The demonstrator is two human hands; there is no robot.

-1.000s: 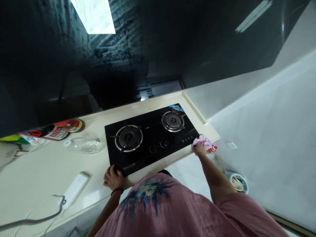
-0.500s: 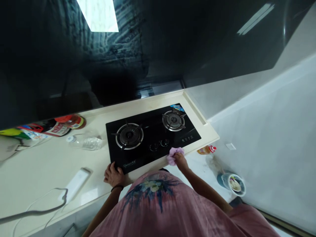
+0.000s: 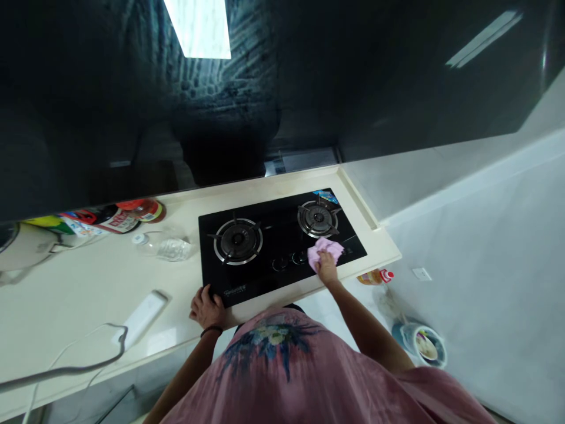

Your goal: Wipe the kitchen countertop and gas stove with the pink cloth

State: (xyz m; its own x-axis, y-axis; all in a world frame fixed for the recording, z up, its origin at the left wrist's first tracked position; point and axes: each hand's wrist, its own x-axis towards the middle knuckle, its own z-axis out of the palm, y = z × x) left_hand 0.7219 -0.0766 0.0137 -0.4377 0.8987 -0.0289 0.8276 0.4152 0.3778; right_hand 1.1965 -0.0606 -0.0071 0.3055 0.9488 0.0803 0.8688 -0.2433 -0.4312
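Clearly, the cloth [image 3: 332, 246] lies on the front right part of the hob [image 3: 260, 284], just in front of the right burner [image 3: 318, 218] and just beside the right knob [image 3: 299, 257]. The right hand [image 3: 326, 268] is by far the nearer one: it grips the cloth, which bunches ahead of and around its fingers, and its forearm comes in over the hob's front edge. The left hand [image 3: 207, 307] is well apart, at the hob's front left corner, its fingers loosely spread over that corner, with nothing grasped. The hob's long axis runs from side to side, its right end slanting somewhat farther from the body, so nearly the whole front edge separates the two hands; the cloth, crumpled, has no clear long axis of its own. How tightly the fingers close is hard to tell, since the cloth covers their tips, and the glass beneath it is hidden. Whether cloth and right knob touch cannot be made out. The left thumb is hard to make out. Behind the hob, the dark panel [image 3: 353, 88] overhangs the surface [image 3: 79, 294] and covers its far side. To the hob's left, beyond the clear bottle [image 3: 172, 249], a pale pot [image 3: 26, 250] is cut off.
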